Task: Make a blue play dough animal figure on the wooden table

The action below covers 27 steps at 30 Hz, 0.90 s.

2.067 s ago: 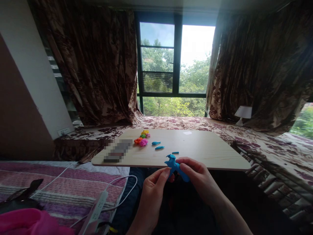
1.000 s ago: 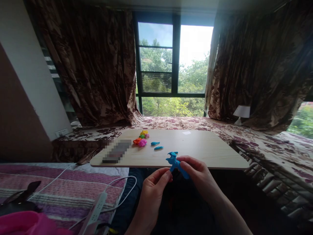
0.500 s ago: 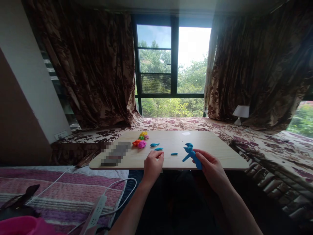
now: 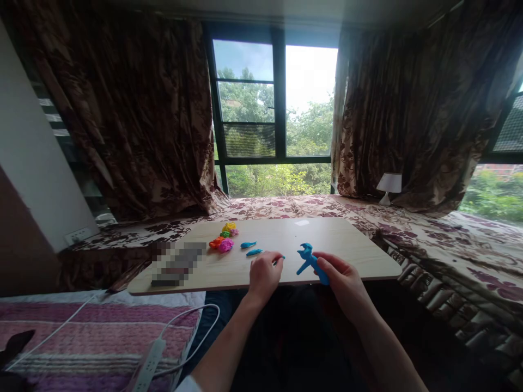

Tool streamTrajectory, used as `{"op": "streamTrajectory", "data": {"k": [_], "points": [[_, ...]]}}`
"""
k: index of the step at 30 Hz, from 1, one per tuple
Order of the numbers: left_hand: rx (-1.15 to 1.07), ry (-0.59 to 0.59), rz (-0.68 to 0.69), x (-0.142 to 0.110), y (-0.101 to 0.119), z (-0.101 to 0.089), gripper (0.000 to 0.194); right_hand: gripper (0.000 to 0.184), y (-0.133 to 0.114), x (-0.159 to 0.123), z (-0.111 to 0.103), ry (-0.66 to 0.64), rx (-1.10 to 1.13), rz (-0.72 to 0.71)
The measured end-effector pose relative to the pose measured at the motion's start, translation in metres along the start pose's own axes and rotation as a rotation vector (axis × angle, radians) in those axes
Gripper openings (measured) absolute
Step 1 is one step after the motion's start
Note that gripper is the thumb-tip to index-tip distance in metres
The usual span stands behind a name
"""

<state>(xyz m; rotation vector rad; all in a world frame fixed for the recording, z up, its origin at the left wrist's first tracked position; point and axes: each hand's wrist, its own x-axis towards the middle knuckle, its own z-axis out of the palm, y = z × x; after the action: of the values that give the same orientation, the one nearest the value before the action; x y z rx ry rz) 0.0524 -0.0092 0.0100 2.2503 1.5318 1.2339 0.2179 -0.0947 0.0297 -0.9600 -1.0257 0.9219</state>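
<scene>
Clay figure [image 4: 312, 263], blue, is up in the right hand [image 4: 344, 280] over the near edge of the table [image 4: 347, 256], to the right of the middle. Its long axis runs aslant, with the horned head at the upper left, pointing towards the window [image 4: 279, 98] and a little left, and the rounded lower end at the lower right, by the right palm. One thin arm sticks out from the body, down and to the left, towards the left hand [image 4: 265, 275]. The right hand's thumb and fingers are closed on the body, leaving head and arm free. The left hand is nearly closed, its fingertips drawn together at a small blue stick [image 4: 283, 257], which they partly cover; whether they grip it cannot be told. Just beyond this hand lie two blue clay pieces, a far one [image 4: 248, 245] and a near one [image 4: 254, 252], both roughly crosswise, the far one's thin tail pointing right. Farther left sit lumps of orange [image 4: 215, 243], pink [image 4: 226, 245], green [image 4: 224, 234] and yellow [image 4: 229, 226] clay, bunched close together.
</scene>
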Motion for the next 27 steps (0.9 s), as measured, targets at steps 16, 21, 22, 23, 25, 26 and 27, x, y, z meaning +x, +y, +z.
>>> {"op": "streamTrajectory", "data": {"k": [16, 21, 22, 23, 25, 26, 27], "points": [[-0.153, 0.273, 0.133, -0.064, 0.053, -0.057, 0.011, 0.014, -0.005, -0.018, 0.041, -0.121, -0.163, -0.351], [-0.143, 0.281, 0.128, -0.066, 0.053, -0.060, 0.008, 0.011, -0.003, -0.019, 0.045, -0.113, -0.152, -0.365], [-0.141, 0.280, 0.125, -0.066, 0.054, -0.060, 0.008, 0.012, -0.003, -0.019, 0.045, -0.114, -0.154, -0.364], [-0.141, 0.280, 0.120, -0.066, 0.054, -0.060, 0.008, 0.012, -0.004, -0.020, 0.045, -0.118, -0.157, -0.360], [-0.144, 0.283, 0.114, -0.066, 0.054, -0.059, 0.008, 0.013, -0.005, -0.021, 0.046, -0.132, -0.165, -0.344], [-0.146, 0.285, 0.111, -0.066, 0.055, -0.059, 0.008, 0.014, -0.006, -0.021, 0.046, -0.138, -0.166, -0.336], [-0.147, 0.288, 0.110, -0.066, 0.055, -0.059, 0.008, 0.014, -0.006, -0.022, 0.046, -0.143, -0.166, -0.330]]}}
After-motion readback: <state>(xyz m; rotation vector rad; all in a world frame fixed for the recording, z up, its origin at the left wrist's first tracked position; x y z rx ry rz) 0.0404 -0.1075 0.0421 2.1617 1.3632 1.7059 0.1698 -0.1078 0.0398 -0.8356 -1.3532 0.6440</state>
